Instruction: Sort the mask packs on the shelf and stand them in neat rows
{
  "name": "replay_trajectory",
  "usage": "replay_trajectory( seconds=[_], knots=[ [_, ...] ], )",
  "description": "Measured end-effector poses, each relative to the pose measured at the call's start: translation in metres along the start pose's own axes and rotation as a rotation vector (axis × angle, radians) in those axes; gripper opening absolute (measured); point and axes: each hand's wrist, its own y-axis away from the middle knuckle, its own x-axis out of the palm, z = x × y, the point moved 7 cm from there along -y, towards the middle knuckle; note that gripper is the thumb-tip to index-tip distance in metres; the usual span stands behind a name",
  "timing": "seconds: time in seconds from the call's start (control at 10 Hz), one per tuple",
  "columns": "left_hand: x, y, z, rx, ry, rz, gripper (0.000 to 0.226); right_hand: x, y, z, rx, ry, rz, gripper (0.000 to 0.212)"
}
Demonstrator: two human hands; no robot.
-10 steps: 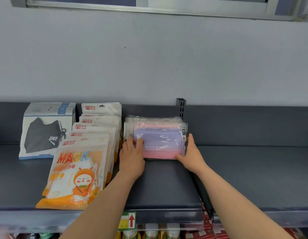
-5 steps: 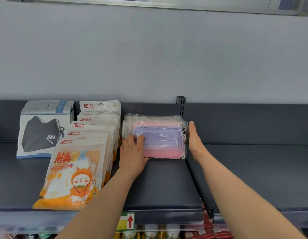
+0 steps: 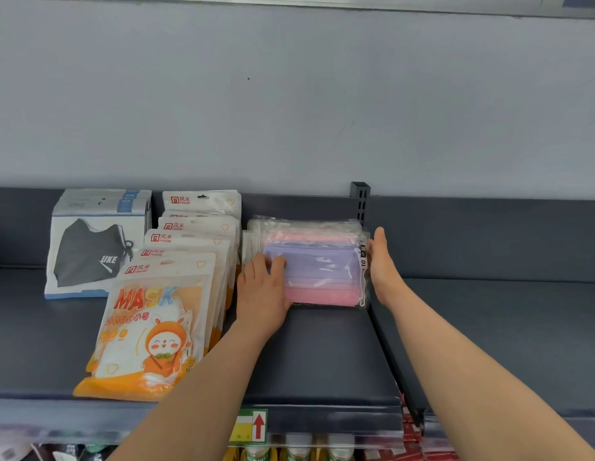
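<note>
orange bunny pack [image 3: 146, 331] – "MASK", header logo "风米"; black-mask pack [image 3: 90, 251] – "UKE"; pastel pack [image 3: 319, 271] side strip – "10"; shelf-edge tag [image 3: 253, 425] – red up arrow.

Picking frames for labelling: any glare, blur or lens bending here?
Head view: glare streaks on the clear pastel mask packs; the MASK print on the orange packs is readable; lines of the shelf bend slightly from the wide lens; the bottles below look soft.

Even soft daylight, edges perhaps slightly warped.
</note>
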Motion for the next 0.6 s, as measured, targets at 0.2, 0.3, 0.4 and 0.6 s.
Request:
replay_trajectory(
  seconds=[0.2, 0.3, 0.4, 0.6],
  knots=[
    [-0.003, 0.005, 0.001, -0.005, 0.004, 0.025, 0.069, 0.004, 0.022, 0.013, 0.004, 0.085, -0.05, 0.075],
    [-0.006, 0.008, 0.0, -0.011, 0.006, 0.053, 0.069, 0.007, 0.029, 0.017, -0.047, 0.164, -0.055, 0.071],
    [-0.009, 0.011, -0.004, 0.006, 0.022, 0.062, 0.067, 0.005, 0.034, 0.012, -0.064, 0.228, -0.09, 0.09],
    [-0.023, 0.021, -0.014, 0.024, 0.096, 0.066, 0.064, -0.001, 0.063, 0.008, -0.143, 0.332, -0.199, 0.08]
  ],
)
